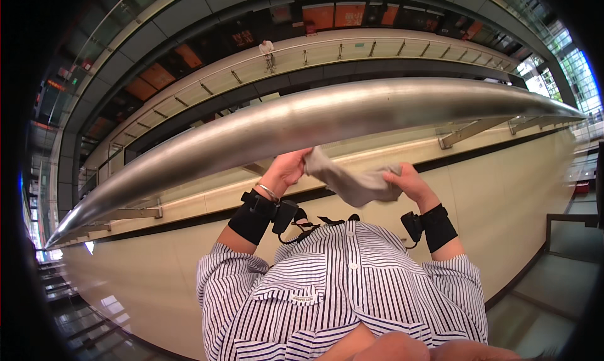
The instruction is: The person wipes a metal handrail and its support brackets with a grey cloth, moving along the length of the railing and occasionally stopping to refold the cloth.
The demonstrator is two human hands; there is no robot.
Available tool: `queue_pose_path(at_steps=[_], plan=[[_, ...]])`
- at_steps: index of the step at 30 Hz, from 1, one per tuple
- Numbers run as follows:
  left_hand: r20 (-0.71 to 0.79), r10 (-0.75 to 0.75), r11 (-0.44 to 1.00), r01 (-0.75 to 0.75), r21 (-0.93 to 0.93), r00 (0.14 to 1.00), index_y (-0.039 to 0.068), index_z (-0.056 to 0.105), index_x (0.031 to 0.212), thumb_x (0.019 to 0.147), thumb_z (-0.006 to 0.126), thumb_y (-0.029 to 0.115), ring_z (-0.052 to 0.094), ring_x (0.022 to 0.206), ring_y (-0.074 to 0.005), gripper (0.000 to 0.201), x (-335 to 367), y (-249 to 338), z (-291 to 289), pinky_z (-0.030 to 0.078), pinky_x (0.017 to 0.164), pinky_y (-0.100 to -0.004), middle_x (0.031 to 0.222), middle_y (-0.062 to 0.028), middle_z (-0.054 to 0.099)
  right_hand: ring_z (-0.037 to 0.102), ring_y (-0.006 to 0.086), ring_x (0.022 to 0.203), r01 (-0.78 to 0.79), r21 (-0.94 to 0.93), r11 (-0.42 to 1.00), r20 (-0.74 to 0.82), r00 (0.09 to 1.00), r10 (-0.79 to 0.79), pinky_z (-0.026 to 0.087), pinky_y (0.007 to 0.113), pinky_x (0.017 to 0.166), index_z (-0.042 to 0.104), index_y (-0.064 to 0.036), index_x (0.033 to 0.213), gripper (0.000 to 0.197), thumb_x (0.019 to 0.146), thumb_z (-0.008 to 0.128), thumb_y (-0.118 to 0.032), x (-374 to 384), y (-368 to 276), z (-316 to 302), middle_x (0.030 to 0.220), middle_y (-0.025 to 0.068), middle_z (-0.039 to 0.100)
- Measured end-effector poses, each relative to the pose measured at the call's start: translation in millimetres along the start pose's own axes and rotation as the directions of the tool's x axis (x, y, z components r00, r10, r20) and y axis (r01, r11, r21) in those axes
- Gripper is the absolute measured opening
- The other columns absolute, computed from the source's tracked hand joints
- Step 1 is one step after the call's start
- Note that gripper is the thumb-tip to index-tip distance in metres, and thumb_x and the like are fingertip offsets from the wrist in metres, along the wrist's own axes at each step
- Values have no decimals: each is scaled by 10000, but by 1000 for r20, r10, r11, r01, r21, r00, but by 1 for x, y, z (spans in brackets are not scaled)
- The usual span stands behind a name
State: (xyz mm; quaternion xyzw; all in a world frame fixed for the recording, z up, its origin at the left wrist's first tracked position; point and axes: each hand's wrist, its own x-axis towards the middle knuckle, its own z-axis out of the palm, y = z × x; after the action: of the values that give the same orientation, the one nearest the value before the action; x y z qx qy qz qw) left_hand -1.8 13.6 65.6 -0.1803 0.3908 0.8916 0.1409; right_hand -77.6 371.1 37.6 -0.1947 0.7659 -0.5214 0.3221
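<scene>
A light grey-beige cloth (353,180) hangs slack between my two hands, sagging in the middle. My left hand (290,166) grips its left end close under the thick metal handrail (302,118); the rail hides part of the fingertips. At the other end, my right hand (409,181) pinches the cloth between thumb and fingers. Both hands are on the near side of the rail. The cloth is slightly blurred, and a gap shows between most of it and the rail.
Metal brackets (475,131) support the rail above a glass barrier. Pale glossy floor (484,191) lies on my side. Black straps with small devices circle both my wrists. Across the open space, a person (267,49) stands by another railing (340,49).
</scene>
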Motion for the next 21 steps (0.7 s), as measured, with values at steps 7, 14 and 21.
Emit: queue_pose_path(at_steps=[7, 14, 21], plan=[[404, -182, 966, 87, 243, 897, 29, 522, 1222, 922, 552, 297, 560, 1042, -173, 404, 0, -16, 26, 411, 933, -336, 1190, -70, 586, 601, 155, 1017, 165, 132, 977, -119, 982, -150, 486, 308, 887, 533, 6, 1220, 346, 938, 519, -195, -15, -116, 15, 1140, 73, 615], [412, -118, 980, 40, 193, 903, -24, 490, 1226, 829, 609, 68, 581, 1023, -124, 425, 23, -4, 32, 432, 911, -267, 1163, -62, 595, 581, 177, 1053, 83, 317, 945, -207, 978, -17, 469, 324, 915, 493, 8, 1253, 408, 951, 511, -266, -8, -38, -14, 1177, 83, 589], [229, -14, 766, -137, 628, 973, -60, 372, 1335, 728, 602, -19, 606, 926, -128, 650, 26, -2, 26, 476, 810, -262, 1066, -77, 618, 556, 180, 1066, -14, -69, 998, -253, 967, -4, 441, 314, 916, 489, 79, 1223, 465, 852, 621, -170, -6, -45, -14, 1170, 130, 584]])
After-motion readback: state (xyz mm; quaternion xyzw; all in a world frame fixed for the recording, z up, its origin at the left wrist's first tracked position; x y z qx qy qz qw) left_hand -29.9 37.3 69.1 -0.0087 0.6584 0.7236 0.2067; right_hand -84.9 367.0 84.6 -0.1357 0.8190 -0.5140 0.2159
